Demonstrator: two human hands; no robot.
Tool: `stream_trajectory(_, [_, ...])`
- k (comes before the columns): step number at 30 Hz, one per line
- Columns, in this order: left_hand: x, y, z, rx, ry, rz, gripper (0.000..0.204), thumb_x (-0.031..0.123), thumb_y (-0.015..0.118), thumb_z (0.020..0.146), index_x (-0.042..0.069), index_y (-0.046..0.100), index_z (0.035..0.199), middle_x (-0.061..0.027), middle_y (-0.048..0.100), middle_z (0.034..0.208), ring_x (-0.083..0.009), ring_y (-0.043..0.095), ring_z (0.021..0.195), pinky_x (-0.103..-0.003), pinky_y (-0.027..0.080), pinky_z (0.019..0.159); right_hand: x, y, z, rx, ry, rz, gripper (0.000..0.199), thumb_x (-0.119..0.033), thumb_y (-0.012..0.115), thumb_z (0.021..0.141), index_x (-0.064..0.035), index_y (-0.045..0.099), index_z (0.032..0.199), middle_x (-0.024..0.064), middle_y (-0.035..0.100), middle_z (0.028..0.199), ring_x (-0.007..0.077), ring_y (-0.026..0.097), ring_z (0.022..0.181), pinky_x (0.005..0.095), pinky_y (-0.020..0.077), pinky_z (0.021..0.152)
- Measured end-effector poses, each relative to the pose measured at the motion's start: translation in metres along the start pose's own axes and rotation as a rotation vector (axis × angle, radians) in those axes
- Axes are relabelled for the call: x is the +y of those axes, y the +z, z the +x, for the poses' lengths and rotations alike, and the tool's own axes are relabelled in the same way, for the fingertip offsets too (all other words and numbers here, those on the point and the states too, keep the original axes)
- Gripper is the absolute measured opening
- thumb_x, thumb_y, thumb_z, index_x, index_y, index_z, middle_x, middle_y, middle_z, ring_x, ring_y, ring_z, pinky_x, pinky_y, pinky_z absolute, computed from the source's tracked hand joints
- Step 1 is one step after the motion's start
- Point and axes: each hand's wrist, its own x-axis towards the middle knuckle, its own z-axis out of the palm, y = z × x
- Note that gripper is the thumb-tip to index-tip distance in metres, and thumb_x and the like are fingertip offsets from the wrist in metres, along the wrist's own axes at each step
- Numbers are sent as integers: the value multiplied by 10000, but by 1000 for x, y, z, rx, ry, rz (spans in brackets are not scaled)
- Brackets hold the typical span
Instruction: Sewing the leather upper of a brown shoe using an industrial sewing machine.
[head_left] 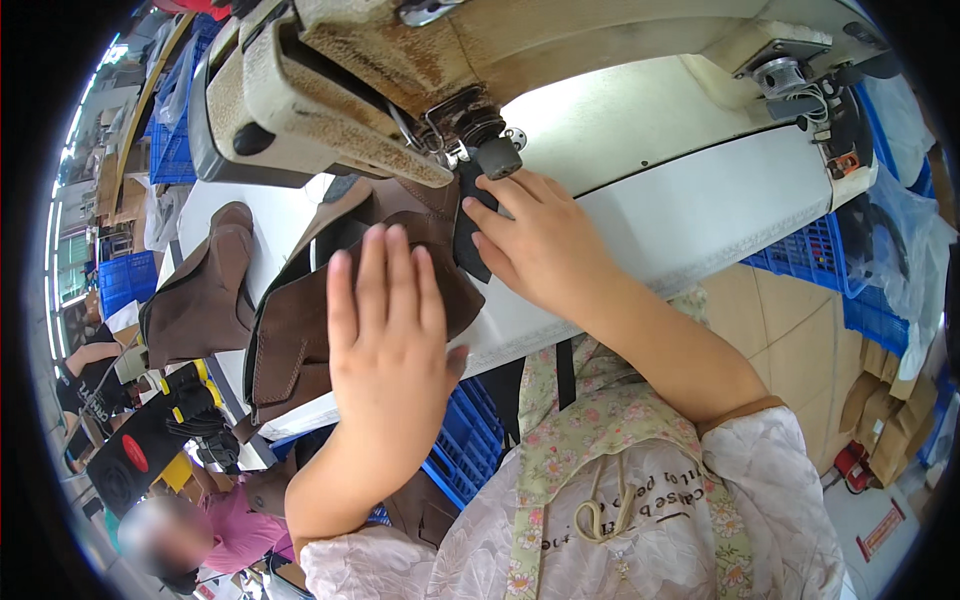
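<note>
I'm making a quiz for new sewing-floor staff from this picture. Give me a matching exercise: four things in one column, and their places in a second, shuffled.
Things:
1. left hand
2. right hand
3. brown boot upper
4. blue crate

Places:
A. under the table edge, in front of the person
B. flat on the brown leather, fingers spread
C. at the black strip just under the sewing machine head
D. lying on the white table beneath the left hand

Pairs: 1-B, 2-C, 3-D, 4-A
</note>
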Motion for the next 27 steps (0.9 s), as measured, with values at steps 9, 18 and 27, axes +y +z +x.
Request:
stream_trajectory(9, [-18, 42, -11, -44, 90, 82, 971, 226, 836, 576, 39, 427, 1437, -212, 475, 1416, -393, 445, 1317, -562, 296, 1136, -2, 2, 0, 9, -3, 18, 274, -154, 689, 803, 9, 702, 1022, 150, 631, 1131, 316, 572, 1146, 430, 470, 991])
stream_trajectory(18, [-21, 41, -1, -133, 168, 13, 885, 267, 801, 626, 13, 458, 1402, -264, 510, 1377, -383, 497, 1283, -482, 382, 1089, 1, 3, -1, 27, -9, 31, 306, -148, 723, 793, -35, 694, 1076, 131, 621, 1172, 312, 578, 1091, 431, 479, 923])
stream_trajectory(27, [-23, 37, 3, -183, 208, -38, 887, 250, 796, 637, -37, 451, 1401, -162, 461, 1472, -284, 463, 1342, -446, 380, 1109, 1, -1, 0, -16, 7, 55, 332, -183, 736, 788, -32, 692, 1081, 140, 610, 1193, 318, 570, 1102, 433, 475, 935])
